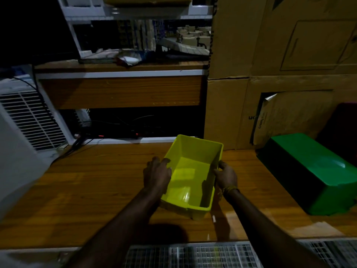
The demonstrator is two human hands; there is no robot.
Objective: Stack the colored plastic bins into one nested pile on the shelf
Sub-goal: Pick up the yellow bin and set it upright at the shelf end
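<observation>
Head camera looks down on a yellow bin (pixel 190 176) standing open side up on the wooden table (pixel 92 190), held between both hands. The left hand (pixel 156 176) grips its left rim with fingers curled over the edge; the right hand (pixel 225 176) pinches the right rim, a yellow thread band at that wrist. Well to the right of the right hand a green bin (pixel 316 171) lies overturned on the same table, a dark red shape just behind it. Beyond the hands, cardboard boxes (pixel 270 55) rise as a wall; one bears partial black letters "uc", and a brown paper bag (pixel 270 120) leaning there carries writing too blurred to read. Left of the left hand stands a white louvred appliance (pixel 32 120) with black cables. A small white scrap (pixel 213 218) lies near the bin's front corner.
</observation>
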